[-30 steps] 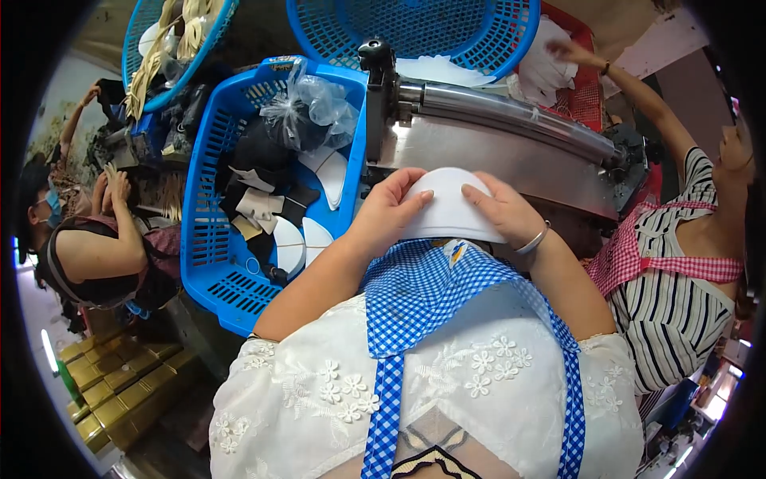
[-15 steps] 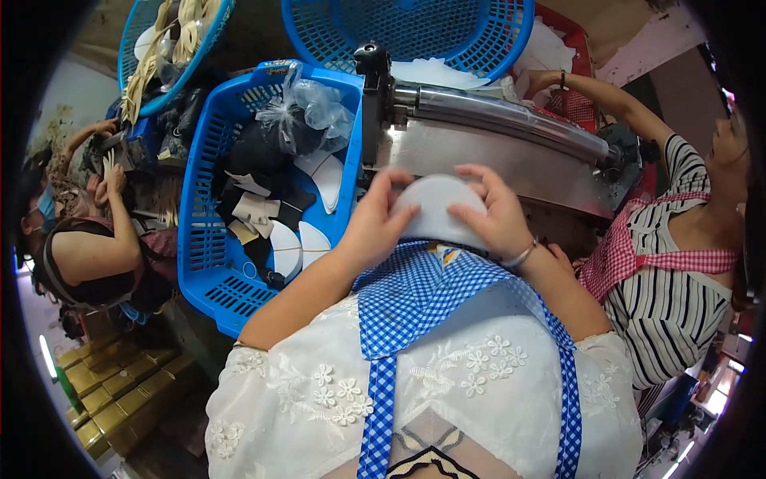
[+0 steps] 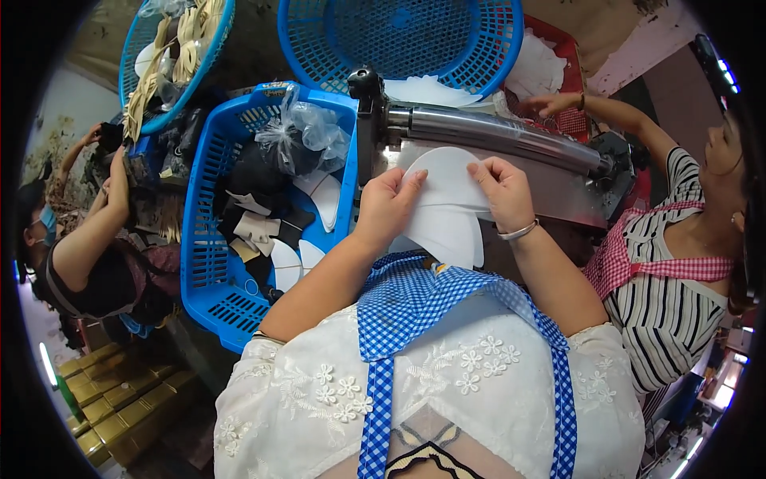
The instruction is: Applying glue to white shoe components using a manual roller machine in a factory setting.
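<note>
Several thin white curved sheet pieces (image 3: 447, 180) are held upright in front of my chest, fanned so that some hang lower than others. My left hand (image 3: 388, 204) pinches their left edge, thumb on the near face. On the right edge, my right hand (image 3: 506, 194) grips them the same way, a metal bangle on its wrist. Just beyond stands a machine with a shiny metal roller (image 3: 503, 132) above a flat metal plate (image 3: 550, 188). The fingers behind the sheets are partly hidden.
Left of the machine is a blue basket (image 3: 209, 172) with white and dark pieces and plastic bags. A round blue basket (image 3: 511, 56) and a red crate (image 3: 576, 60) stand behind. A co-worker's hand (image 3: 550, 104) reaches in from the right; another person (image 3: 88, 247) works at far left.
The white sheets, a single rounded stack before, are now raised and fanned out, with lower pieces showing. The co-worker's hand at right has opened out, and the person at left has raised an arm.
</note>
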The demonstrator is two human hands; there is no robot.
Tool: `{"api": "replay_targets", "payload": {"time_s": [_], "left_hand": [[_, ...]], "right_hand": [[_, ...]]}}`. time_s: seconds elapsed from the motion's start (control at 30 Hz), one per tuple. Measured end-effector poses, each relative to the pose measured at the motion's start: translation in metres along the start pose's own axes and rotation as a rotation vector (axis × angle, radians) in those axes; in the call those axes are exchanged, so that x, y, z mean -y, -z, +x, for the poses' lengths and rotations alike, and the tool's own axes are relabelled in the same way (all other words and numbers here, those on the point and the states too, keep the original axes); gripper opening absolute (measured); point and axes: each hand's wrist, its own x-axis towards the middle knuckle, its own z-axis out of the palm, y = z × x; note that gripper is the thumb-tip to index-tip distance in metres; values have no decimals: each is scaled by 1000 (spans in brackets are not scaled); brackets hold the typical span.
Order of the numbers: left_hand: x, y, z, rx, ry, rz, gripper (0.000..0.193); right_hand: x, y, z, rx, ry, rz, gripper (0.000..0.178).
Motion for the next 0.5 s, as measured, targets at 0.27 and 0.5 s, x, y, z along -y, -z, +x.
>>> {"api": "replay_targets", "payload": {"time_s": [0.27, 0.5], "left_hand": [[13, 2, 12, 10, 35, -108, 25], [15, -7, 23, -106, 46, -251, 26]], "right_hand": [[-14, -8, 6, -121, 51, -70, 33], [-23, 3, 15, -33, -14, -356, 22]]}}
